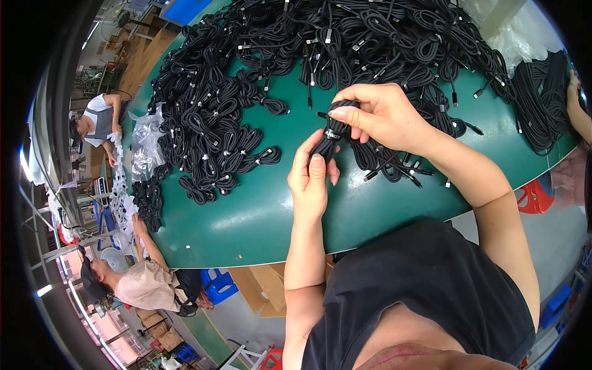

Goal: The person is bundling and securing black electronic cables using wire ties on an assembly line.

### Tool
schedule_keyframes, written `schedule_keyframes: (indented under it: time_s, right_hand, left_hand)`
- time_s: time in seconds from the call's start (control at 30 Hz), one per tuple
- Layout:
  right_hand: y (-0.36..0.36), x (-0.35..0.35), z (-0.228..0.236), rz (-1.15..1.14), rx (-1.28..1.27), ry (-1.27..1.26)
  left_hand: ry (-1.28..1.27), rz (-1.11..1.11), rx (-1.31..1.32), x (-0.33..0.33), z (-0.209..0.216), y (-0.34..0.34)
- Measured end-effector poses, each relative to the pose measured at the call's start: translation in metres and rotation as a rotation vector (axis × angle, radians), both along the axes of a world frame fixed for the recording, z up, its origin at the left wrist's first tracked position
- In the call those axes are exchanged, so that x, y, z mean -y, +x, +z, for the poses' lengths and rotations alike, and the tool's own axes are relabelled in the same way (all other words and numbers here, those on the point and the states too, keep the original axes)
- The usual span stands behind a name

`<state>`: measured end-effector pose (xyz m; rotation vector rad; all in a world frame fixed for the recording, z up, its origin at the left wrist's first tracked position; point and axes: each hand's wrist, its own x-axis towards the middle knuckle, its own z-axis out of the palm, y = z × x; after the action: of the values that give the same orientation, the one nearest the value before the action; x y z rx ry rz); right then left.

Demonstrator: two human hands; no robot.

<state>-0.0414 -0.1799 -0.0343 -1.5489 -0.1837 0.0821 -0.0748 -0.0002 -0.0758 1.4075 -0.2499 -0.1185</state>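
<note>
Over the green table, both my hands grip one coiled black cable (331,132), bundled round its middle by a dark band with pale print. My left hand (311,176) is closed round the lower end of the coil, thumb on top. Closed round its upper end is my right hand (379,114), with the thumb pressed on the loops. Just beyond and to the right lie loose cable bundles (391,161) with metal connector ends. To the left, many tied cable bundles (213,151) lie close together on the table.
A big heap of black cables (370,37) covers the far side of the green table (259,216). Clear plastic bags (147,145) lie at the left, and a long cable hank (536,105) at the right. Two people work at left; another person's hand (576,102) shows at far right.
</note>
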Motion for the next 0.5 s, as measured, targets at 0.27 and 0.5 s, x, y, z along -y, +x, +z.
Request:
schedule_keyframes:
  time_s: [0.27,0.5]
  right_hand:
    - [0.008,0.014,0.017,-0.097,-0.018,-0.155]
    - [-0.01,0.003,-0.016,0.223,0.41,-1.148]
  left_hand:
    - [-0.312,0.128,-0.022,-0.023,0.007,0.018]
    - [-0.641,0.199,-0.245,-0.044,0.004,0.039]
